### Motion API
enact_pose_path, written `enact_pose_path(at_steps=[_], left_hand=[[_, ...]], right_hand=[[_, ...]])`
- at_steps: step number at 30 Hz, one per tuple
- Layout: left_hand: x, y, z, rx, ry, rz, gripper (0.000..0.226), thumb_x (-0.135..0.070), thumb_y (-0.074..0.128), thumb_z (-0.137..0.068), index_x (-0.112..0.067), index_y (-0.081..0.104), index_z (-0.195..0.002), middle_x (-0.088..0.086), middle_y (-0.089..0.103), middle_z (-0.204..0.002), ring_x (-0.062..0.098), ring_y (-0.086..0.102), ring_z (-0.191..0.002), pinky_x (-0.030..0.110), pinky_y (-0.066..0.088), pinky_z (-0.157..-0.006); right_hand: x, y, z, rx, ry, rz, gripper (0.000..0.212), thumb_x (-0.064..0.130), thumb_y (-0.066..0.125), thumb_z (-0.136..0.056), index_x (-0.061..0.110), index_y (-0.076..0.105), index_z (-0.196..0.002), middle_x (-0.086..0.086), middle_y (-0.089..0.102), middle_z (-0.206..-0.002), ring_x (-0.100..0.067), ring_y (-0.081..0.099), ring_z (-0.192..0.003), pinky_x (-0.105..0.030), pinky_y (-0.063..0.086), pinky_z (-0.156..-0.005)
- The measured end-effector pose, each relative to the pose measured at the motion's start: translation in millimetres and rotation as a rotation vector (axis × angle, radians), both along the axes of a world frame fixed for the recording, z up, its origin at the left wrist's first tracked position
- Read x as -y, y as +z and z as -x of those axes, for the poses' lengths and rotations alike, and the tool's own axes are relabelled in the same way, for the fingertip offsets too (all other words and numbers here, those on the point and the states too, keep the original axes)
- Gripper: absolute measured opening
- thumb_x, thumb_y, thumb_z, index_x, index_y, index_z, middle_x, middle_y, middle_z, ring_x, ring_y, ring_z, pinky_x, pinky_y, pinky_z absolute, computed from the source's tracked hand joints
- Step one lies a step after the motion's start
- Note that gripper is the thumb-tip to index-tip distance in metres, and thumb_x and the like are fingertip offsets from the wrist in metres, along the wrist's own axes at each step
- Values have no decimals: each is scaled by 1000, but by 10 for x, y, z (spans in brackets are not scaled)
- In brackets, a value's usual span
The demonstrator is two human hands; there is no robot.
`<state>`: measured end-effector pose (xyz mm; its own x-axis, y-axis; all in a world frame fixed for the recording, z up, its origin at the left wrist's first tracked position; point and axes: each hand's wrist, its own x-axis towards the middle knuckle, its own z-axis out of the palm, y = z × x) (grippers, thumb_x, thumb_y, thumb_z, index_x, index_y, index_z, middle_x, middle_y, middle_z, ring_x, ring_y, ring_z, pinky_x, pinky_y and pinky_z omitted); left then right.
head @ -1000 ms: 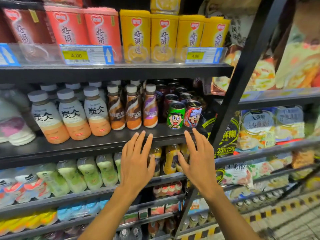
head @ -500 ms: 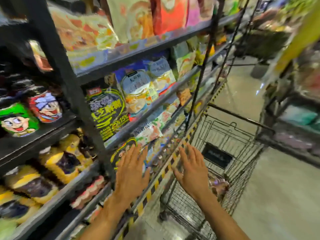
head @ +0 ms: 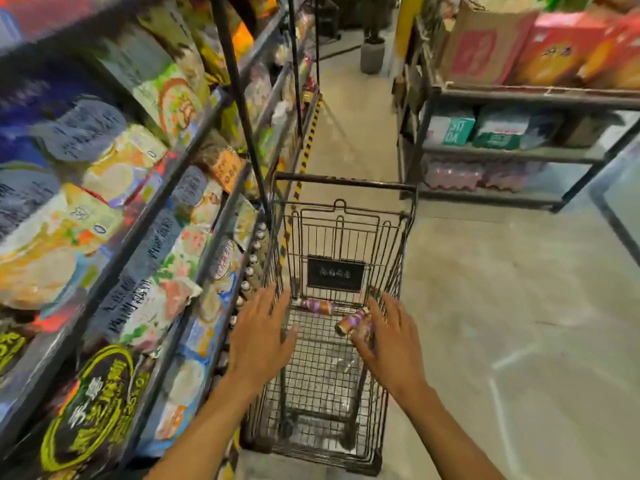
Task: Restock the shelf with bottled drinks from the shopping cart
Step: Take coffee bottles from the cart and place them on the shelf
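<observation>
While left hand (head: 259,337), right hand (head: 388,341) hover spread, empty: near bottle (head: 353,322) at right fingertips, far bottle (head: 317,305) beyond left fingertips, in shopping cart (head: 343,183). Likely light, slick, rolling; grip mid-body.

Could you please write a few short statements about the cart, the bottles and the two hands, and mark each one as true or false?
1. The shopping cart holds two drink bottles, a far bottle and a near bottle. True.
2. Both bottles stand upright. False: both lie on their sides on the cart's floor.
3. The left hand grips a bottle. False: its fingers are straight and it holds nothing.
4. The right hand is open, close to the near bottle. True.
</observation>
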<state>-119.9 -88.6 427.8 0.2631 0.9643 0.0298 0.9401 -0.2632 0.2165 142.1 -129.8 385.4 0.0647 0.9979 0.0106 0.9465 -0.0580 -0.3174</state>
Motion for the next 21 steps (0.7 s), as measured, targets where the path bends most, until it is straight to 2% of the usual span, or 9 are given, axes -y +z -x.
enact_pose_path(at_steps=[2,5,7,11,13,15,16,19,21], left_hand=[[-223,-126,-106,-3,-32,38,74,-58,33,-97,-26,19,-163,3,18,-170,27,19,-156,41,12,-124],[-568,-355,-213,-10,-86,73,74,-58,33,-97,-23,26,-161,6,25,-168,28,25,-154,45,23,-123],[-794,-490,-292,-7,-124,107,75,-59,38,-96,-25,24,-162,7,24,-168,28,24,-154,46,23,-123],[-1261,-818,-490,-13,-192,257,75,-59,35,-99,-30,8,-163,4,11,-171,26,10,-158,46,14,-128],[-1477,-971,-603,-40,-266,264,77,-58,40,-100,-26,9,-163,8,21,-169,28,19,-155,47,21,-126],[-1656,-1171,-693,31,-267,282,75,-51,55,-95,-22,29,-159,11,43,-158,31,39,-145,49,38,-118],[-1748,-1269,-744,38,-251,299,73,-50,60,-93,-23,35,-156,10,46,-155,31,43,-142,50,42,-114],[-1995,-1719,-869,-57,-251,400,73,-56,51,-97,-29,25,-159,6,29,-166,32,26,-153,55,29,-121],[-2151,-2048,-940,-69,-276,425,73,-57,46,-96,-28,25,-160,6,27,-167,31,24,-154,54,25,-124]], right_hand=[[-104,-74,-70,-17,-46,25,82,66,52,-98,28,23,-165,-8,21,-173,-30,15,-160,-45,14,-128],[-289,-227,-112,-31,-83,58,82,66,54,-97,31,23,-164,-8,25,-172,-30,18,-159,-44,16,-127],[-424,-359,-120,-37,-107,71,80,66,52,-98,29,26,-163,-9,27,-171,-31,20,-158,-46,19,-128],[-712,-639,-86,-72,-197,114,75,66,44,-102,31,19,-164,-10,21,-172,-31,15,-160,-42,7,-126],[-871,-821,-72,-95,-241,141,76,65,42,-103,30,17,-165,-9,18,-173,-30,12,-161,-42,6,-128],[-1019,-1029,-77,-105,-265,184,77,62,47,-102,28,18,-164,-7,21,-172,-30,15,-160,-48,14,-131],[-1089,-1142,-86,-113,-279,202,77,60,51,-101,28,18,-164,-6,24,-171,-30,18,-159,-51,21,-130],[-1275,-1466,-100,-126,-325,246,81,54,59,-98,26,18,-163,-7,31,-168,-30,25,-156,-49,26,-128],[-1393,-1695,-126,-145,-346,263,83,53,60,-97,25,20,-163,-7,34,-164,-30,30,-152,-46,31,-126]])
